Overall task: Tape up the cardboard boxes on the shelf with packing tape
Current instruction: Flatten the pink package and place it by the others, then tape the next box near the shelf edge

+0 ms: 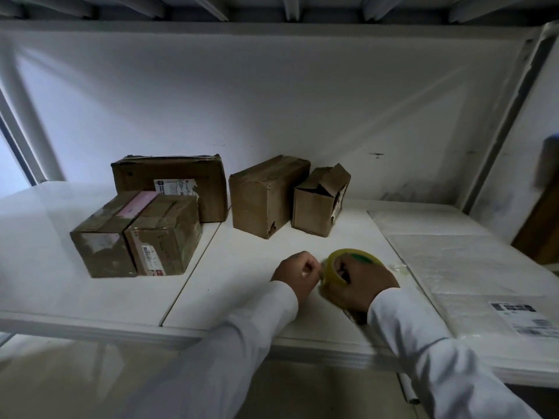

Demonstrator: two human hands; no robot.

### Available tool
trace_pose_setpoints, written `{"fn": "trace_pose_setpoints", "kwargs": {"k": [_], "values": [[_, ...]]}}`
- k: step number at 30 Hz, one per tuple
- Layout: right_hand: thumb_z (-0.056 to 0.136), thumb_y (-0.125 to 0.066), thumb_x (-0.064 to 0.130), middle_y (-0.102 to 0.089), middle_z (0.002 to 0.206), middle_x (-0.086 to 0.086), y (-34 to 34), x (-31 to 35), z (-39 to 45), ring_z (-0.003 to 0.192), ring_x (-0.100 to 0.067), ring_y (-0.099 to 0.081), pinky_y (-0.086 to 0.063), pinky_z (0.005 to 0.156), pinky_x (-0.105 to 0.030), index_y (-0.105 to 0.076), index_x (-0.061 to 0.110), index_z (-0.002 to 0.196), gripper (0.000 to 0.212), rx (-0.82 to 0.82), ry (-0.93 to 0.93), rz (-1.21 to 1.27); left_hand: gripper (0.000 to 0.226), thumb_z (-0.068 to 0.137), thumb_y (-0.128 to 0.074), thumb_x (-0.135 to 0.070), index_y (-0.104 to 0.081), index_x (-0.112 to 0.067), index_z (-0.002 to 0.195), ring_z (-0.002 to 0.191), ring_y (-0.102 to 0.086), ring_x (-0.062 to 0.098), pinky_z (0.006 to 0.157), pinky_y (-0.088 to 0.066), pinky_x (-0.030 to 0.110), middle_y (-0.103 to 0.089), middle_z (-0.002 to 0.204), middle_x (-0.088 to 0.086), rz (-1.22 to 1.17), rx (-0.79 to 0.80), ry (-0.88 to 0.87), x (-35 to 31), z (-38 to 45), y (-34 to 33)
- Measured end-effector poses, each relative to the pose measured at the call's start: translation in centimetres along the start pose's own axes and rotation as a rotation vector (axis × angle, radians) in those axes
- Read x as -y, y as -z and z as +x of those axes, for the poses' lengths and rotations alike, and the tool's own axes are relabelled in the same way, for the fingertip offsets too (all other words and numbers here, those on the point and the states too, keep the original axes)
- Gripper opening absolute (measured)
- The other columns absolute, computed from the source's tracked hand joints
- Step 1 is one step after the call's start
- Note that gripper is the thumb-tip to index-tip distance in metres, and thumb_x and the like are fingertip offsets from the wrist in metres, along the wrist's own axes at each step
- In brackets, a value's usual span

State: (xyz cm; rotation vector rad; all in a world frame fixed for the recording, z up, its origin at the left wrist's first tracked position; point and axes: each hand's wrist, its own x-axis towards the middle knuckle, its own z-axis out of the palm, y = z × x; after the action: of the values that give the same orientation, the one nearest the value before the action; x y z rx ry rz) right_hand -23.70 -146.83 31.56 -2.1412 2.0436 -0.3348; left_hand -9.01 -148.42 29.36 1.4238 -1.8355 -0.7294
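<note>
Several cardboard boxes stand on the white shelf (242,267). A taped box with a pink label (136,234) is nearest on the left, and a larger box (172,179) stands behind it. A middle box (266,195) stands upright, and a small box with torn open flaps (320,201) is at its right. My right hand (360,282) grips a yellowish roll of packing tape (348,258) above the shelf's front part. My left hand (298,272) pinches at the roll's left edge, fingers curled; the tape end itself is too small to make out.
Flat white packets (472,267), one with a printed label, lie stacked on the shelf's right side. A shelf post (499,125) rises at the right, and an upper shelf (272,25) hangs overhead. The floor shows below the shelf's front edge (121,325).
</note>
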Motion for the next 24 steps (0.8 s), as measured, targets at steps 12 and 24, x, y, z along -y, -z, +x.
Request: {"fn": "trace_pose_setpoints", "kwargs": {"k": [12, 24], "values": [[0.092, -0.050, 0.024, -0.057, 0.119, 0.004, 1.0, -1.7, 0.6, 0.105, -0.021, -0.054, -0.041, 0.085, -0.029, -0.050, 0.041, 0.110, 0.025, -0.232, 0.081, 0.588, 0.015, 0.095, -0.049, -0.024, -0.055, -0.013, 0.104, 0.081, -0.047, 0.016, 0.067, -0.039, 0.027, -0.061, 0.099, 0.004, 0.446, -0.154, -0.425, -5.7, 0.3, 1.1], [0.083, -0.053, 0.045, -0.063, 0.098, 0.007, 0.5, -3.0, 3.0, 0.084, -0.025, -0.068, -0.054, 0.082, -0.051, -0.057, 0.040, 0.088, 0.008, -0.388, -0.046, 1.025, 0.064, 0.090, -0.056, -0.030, -0.024, -0.019, 0.144, 0.123, -0.046, 0.024, 0.097, -0.043, 0.036, -0.039, 0.141, 0.003, 0.255, -0.271, -0.158, -6.7, 6.7, 0.1]]}}
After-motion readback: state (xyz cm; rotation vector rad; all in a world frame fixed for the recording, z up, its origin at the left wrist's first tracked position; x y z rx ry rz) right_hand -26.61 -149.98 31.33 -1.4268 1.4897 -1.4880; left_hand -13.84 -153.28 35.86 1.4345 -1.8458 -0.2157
